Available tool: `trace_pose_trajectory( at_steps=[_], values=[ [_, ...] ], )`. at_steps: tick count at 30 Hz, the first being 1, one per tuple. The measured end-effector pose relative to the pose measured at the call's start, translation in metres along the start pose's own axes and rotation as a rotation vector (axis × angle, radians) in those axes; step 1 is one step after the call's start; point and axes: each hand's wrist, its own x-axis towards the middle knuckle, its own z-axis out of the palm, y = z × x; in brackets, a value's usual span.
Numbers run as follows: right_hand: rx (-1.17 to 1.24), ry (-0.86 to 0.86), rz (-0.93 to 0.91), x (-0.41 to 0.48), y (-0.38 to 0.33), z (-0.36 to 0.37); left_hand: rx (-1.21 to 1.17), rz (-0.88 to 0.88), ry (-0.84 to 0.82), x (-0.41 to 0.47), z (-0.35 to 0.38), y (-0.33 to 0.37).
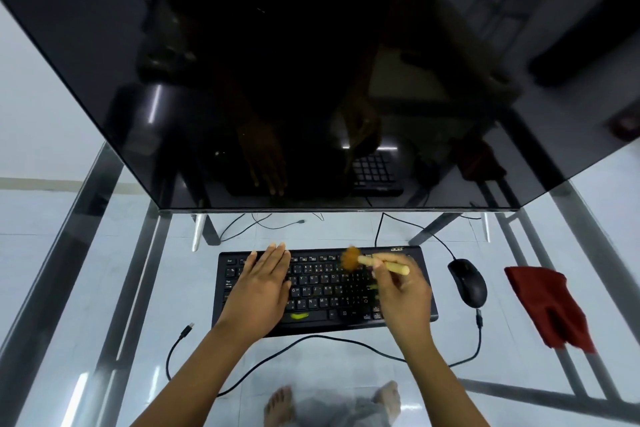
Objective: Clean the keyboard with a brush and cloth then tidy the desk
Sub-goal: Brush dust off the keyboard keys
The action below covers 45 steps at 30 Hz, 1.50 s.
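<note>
While the left hand (263, 288) lies flat and open on the black keyboard (323, 289), the right hand (403, 291) grips a small brush (367, 262).

The brush's orange bristles meet the upper key rows. On the glass desk (86, 288), a mouse (467, 282) sits right of the keyboard, a red cloth (547, 308) beyond it; a dark monitor (311, 80) stands behind.

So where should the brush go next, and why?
Probably sweep the brush down over the lower key rows. Its bristles sit at the top edge of the keyboard, the left hand steadies it, and a yellow-green speck lies near the bottom row.
</note>
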Motion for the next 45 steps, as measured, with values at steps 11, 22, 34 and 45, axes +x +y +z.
trace_pose_trajectory(
  at_steps=[11, 22, 34, 45],
  values=[
    [-0.042, -0.45, 0.076, -0.011, -0.002, -0.014, 0.037, -0.007, -0.053, 0.0, -0.003, 0.0],
    [-0.153, -0.119, 0.044, -0.004, 0.01, -0.022, 0.026, -0.039, -0.125, 0.0, -0.008, 0.004],
    [0.179, -0.273, 0.228, 0.016, 0.007, -0.006, -0.124, 0.036, -0.227, 0.015, -0.018, 0.026],
    [-0.021, -0.075, 0.028, 0.037, -0.001, -0.005, -0.064, 0.081, -0.3, 0.021, -0.012, 0.049]
  ],
)
